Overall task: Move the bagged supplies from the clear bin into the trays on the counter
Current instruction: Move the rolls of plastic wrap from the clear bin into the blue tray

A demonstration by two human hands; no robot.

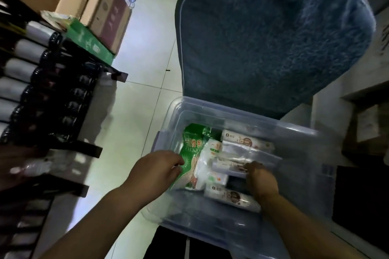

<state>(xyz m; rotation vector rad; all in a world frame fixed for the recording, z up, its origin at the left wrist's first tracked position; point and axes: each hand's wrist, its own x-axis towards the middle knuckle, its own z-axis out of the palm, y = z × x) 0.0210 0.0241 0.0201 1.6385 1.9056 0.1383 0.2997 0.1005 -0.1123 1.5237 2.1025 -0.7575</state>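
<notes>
At lower centre, the green bag in the clear bin is pinched by the left hand; whether the right hand grips anything cannot be told. A fuller hold should be taken before lifting.

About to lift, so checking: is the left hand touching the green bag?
Touching. Head view: fingertips of the left hand lie on the near edge of the green bag, with no gap; whether they pinch it is unclear.
</notes>
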